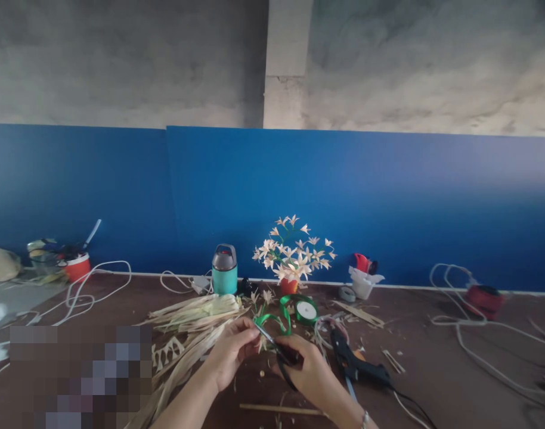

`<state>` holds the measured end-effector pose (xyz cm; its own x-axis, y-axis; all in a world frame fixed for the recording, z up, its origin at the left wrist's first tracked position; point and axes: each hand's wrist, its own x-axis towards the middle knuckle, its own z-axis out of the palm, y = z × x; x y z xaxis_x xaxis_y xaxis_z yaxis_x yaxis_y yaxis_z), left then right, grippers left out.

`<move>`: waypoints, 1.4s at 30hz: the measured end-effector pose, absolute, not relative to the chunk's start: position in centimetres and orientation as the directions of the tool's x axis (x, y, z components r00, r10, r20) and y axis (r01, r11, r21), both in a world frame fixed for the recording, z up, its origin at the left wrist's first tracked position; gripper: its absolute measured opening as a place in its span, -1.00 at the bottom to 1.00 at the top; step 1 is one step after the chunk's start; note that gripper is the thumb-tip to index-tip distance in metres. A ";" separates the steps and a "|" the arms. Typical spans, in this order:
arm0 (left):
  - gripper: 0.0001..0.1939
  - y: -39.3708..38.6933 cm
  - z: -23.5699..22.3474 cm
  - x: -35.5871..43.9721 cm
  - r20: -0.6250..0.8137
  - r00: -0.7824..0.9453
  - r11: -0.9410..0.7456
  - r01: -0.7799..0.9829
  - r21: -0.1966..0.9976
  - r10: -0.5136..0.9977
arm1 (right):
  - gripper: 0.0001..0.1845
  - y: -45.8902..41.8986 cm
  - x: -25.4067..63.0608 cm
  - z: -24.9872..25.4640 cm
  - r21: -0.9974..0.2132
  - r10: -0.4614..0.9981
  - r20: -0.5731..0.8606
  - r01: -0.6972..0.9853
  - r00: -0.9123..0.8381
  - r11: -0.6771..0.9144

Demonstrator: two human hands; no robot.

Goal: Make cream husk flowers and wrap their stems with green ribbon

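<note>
My right hand (310, 369) grips a pair of black-handled scissors (287, 356), with the blades pointing up and left toward my other hand. The fingers of my left hand (237, 351) are pinched together close to the scissor tips; what they hold is too small to make out. Just beyond both hands lie a green ribbon (272, 320), its spool (306, 311) and a few pale flowers (262, 299) on green stems. Bundles of dried husk strips (196, 313) spread to the left. A black glue gun (359, 364) rests right of my right hand.
Pale artificial flowers (294, 256) stand in an orange pot (289, 286) against the blue partition (389, 196). A teal flask (225, 277), a white container (362, 283) and a red bucket (77, 267) stand along the back. White cables (463, 325) cross the brown table (415, 333). A stick (281, 409) lies in front.
</note>
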<state>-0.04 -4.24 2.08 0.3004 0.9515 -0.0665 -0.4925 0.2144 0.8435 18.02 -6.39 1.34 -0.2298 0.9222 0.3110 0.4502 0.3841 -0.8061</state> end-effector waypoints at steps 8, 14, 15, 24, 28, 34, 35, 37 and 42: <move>-0.84 -4.0 1.3 -0.4 -0.056 0.383 0.277 -0.553 0.786 0.922 | -0.62 -6.4 18.0 1.2 -0.810 0.914 0.312 0.430 -0.258 0.398; -0.82 -4.2 1.4 -0.1 -0.063 0.381 0.268 -0.515 0.814 0.922 | -0.62 -6.8 17.7 1.5 -0.802 0.903 0.330 0.423 -0.274 0.421; -0.82 -4.2 1.4 -0.1 -0.058 0.371 0.255 -0.509 0.822 0.927 | -0.63 -6.9 17.6 1.7 -0.800 0.900 0.334 0.422 -0.279 0.427; -0.81 -4.5 2.4 -0.2 -0.049 0.288 0.155 -0.357 0.921 0.956 | -0.69 -7.2 17.5 2.4 -0.776 0.878 0.359 0.422 -0.316 0.469; -0.80 -4.5 2.6 -0.2 0.007 0.288 0.089 -0.318 0.944 0.958 | -0.67 -7.1 17.6 2.0 -0.790 0.887 0.345 0.415 -0.307 0.451; -0.79 -4.4 2.4 -0.2 -0.001 0.287 0.105 -0.349 0.931 0.958 | -0.63 -7.0 17.6 1.8 -0.811 0.882 0.345 0.370 -0.321 0.452; -0.79 -4.3 2.3 -0.2 0.002 0.291 0.104 -0.350 0.931 0.957 | -0.63 -7.0 17.6 1.8 -0.810 0.882 0.343 0.374 -0.323 0.452; -0.79 -4.3 2.2 -0.2 0.011 0.300 0.099 -0.347 0.933 0.954 | -0.64 -6.9 17.7 1.7 -0.802 0.885 0.338 0.394 -0.322 0.449; -0.80 -4.1 2.1 -0.3 0.054 0.284 0.046 -0.335 0.941 0.957 | -0.63 -6.7 17.9 1.5 -0.800 0.892 0.318 0.414 -0.321 0.434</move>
<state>-0.32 -4.10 2.07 0.2843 0.9572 0.0543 -0.3347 0.0460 0.9412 17.87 -6.68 1.48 -0.3210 0.8921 0.3181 0.4145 0.4343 -0.7997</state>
